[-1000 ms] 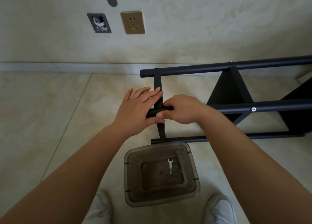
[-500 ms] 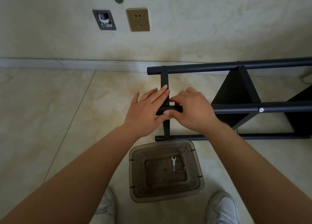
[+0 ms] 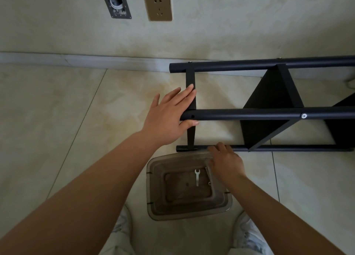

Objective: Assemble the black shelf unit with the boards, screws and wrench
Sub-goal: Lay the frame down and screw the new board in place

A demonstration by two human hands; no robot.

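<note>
Sideways black shelf unit [image 3: 269, 114], left hand [image 3: 169, 116] flat on tube, right hand [image 3: 225, 163] relaxed.

Shelf unit [image 3: 269, 114] cut off right; right hand's fingers [image 3: 217, 149] blurred.

A glossy beige tiled floor [image 3: 57, 120] with thin dark grout lines runs up to a pale baseboard [image 3: 76, 60] at the wall. On it the black tubular metal shelf frame [image 3: 249, 148] lies on its side. Just in front of it stands a translucent grey-brown plastic bin [image 3: 151, 206], flanked by two white shoes [image 3: 247, 233].
</note>
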